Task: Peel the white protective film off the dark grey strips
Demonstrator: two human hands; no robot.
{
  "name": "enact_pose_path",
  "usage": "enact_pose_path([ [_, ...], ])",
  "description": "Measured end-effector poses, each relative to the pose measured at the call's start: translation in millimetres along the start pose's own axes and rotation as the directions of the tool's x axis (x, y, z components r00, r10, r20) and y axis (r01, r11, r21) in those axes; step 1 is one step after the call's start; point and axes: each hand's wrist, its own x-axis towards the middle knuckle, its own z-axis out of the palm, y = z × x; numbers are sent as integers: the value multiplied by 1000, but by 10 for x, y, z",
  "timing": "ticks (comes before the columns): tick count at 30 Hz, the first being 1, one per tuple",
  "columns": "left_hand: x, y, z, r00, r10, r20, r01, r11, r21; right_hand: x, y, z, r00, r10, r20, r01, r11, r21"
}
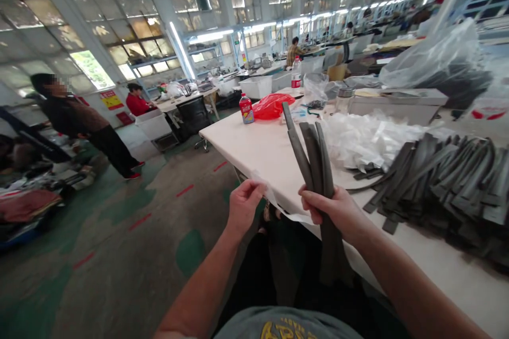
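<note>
My right hand (333,211) is closed around a small bundle of long dark grey rubber strips (314,156), which stand upright above the fist and hang down below it. My left hand (243,202) is pinched on the edge of a thin clear plastic bag (278,202) that lies over the near corner of the white table (262,151). A large heap of the same grey strips (441,177) lies on the table to the right of my hands.
Clear plastic bags (366,140) are piled behind the strips. A red-labelled bottle (246,109), a red bag (271,106) and a grey box (397,103) stand further back. A person in dark clothes (83,124) stands on the floor at left; others sit at distant tables.
</note>
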Motion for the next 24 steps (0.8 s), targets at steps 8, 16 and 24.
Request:
enact_pose_path([
  [8, -228, 124, -412, 835, 548, 50, -528, 773, 351, -54, 29, 583, 966, 116, 231, -156, 974, 164],
  [16, -435, 33, -529, 651, 701, 291, -740, 503, 446, -40, 192, 838, 956, 169, 240, -202, 972, 121],
  [24, -555, 63, -537, 646, 701, 301, -754, 526, 394, -19, 186, 893, 972, 87, 219, -97, 995, 37],
])
